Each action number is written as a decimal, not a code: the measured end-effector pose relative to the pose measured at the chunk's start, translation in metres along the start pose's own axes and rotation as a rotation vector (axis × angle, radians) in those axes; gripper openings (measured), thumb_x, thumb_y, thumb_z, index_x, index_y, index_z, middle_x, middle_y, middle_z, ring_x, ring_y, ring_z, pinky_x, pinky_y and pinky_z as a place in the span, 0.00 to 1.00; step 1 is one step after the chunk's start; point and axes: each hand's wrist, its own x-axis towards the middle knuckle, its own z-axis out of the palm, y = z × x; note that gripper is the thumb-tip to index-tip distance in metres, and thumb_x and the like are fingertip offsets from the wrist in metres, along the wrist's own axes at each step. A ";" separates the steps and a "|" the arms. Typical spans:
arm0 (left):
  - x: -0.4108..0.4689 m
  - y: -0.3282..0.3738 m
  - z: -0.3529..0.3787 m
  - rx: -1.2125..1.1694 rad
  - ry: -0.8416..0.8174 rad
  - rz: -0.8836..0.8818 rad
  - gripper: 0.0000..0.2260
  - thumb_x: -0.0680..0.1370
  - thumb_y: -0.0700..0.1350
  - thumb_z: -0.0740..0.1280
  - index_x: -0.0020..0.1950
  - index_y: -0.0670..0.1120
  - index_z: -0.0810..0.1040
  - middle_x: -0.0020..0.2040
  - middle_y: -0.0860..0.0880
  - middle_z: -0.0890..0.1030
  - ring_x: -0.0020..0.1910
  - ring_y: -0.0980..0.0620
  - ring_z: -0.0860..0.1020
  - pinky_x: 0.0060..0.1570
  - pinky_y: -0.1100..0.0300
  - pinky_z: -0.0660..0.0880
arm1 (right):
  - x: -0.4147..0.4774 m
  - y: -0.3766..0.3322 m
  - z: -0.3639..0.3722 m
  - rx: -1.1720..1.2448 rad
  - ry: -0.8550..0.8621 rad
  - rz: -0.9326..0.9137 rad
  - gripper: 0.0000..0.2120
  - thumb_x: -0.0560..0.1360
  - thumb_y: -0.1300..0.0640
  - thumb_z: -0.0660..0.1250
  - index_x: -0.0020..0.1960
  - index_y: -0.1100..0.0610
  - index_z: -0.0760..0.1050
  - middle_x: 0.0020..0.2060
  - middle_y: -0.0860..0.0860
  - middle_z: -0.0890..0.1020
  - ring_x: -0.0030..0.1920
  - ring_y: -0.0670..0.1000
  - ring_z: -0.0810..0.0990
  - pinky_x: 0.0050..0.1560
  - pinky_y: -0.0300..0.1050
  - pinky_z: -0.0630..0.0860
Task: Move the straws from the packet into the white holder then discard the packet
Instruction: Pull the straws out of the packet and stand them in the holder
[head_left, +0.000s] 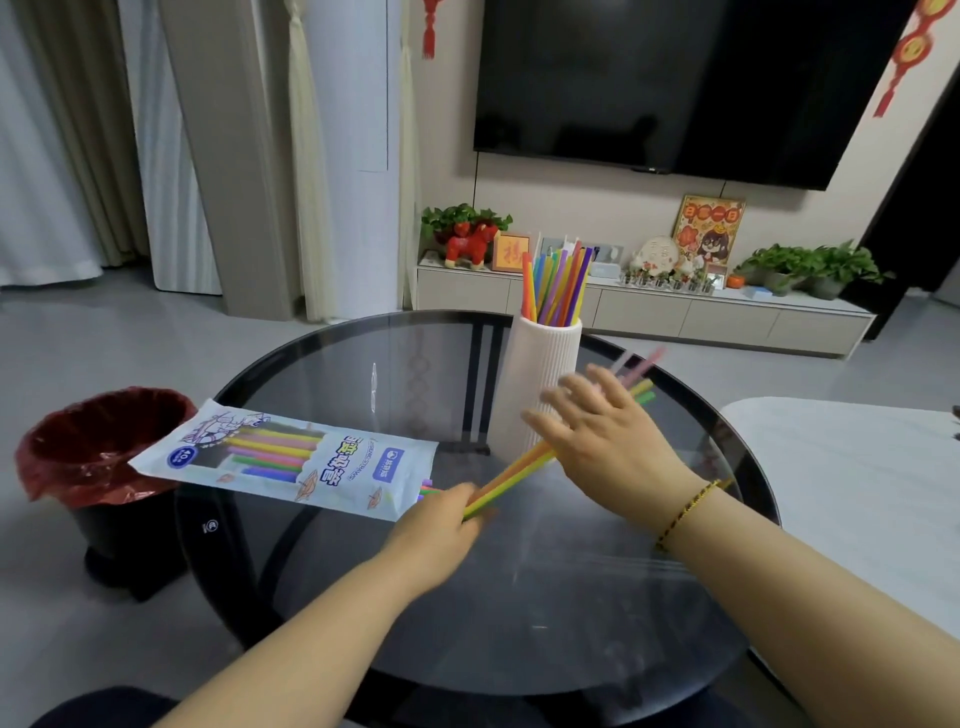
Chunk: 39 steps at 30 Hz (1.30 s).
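Observation:
A white printed straw packet (291, 460) lies flat on the round glass table (363, 374), its open end toward my left hand (441, 525). My left hand pinches the near ends of a bundle of coloured straws (514, 475) that slants up to the right. My right hand (608, 441) covers the middle of the same bundle with fingers spread; the straw tips poke out beyond it, blurred. The white ribbed holder (540, 374) stands upright behind my right hand and holds several coloured straws (558, 283).
A black bin with a red liner (98, 452) stands on the floor to the left of the table, just beyond the packet's far end. A white surface (852, 478) sits at the right. A TV cabinet with plants lines the back wall.

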 end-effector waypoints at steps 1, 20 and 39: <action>0.000 -0.001 0.000 -0.078 0.018 0.002 0.14 0.77 0.48 0.58 0.32 0.52 0.62 0.29 0.52 0.67 0.29 0.53 0.65 0.31 0.58 0.62 | -0.002 -0.001 0.002 0.030 0.160 0.091 0.25 0.60 0.58 0.73 0.58 0.54 0.76 0.53 0.56 0.82 0.57 0.59 0.78 0.59 0.56 0.73; 0.021 0.012 0.003 -0.590 -0.038 -0.007 0.12 0.73 0.39 0.65 0.31 0.52 0.74 0.18 0.56 0.75 0.21 0.62 0.73 0.29 0.70 0.72 | 0.055 -0.038 -0.024 2.113 0.036 0.654 0.07 0.74 0.65 0.63 0.40 0.54 0.73 0.21 0.46 0.79 0.24 0.43 0.78 0.29 0.35 0.78; 0.015 0.005 0.000 -0.670 -0.111 -0.038 0.14 0.76 0.41 0.59 0.30 0.48 0.74 0.16 0.54 0.64 0.17 0.58 0.61 0.19 0.68 0.60 | 0.058 -0.050 -0.001 2.213 0.053 0.840 0.08 0.75 0.65 0.61 0.38 0.57 0.70 0.16 0.46 0.72 0.19 0.46 0.72 0.27 0.40 0.74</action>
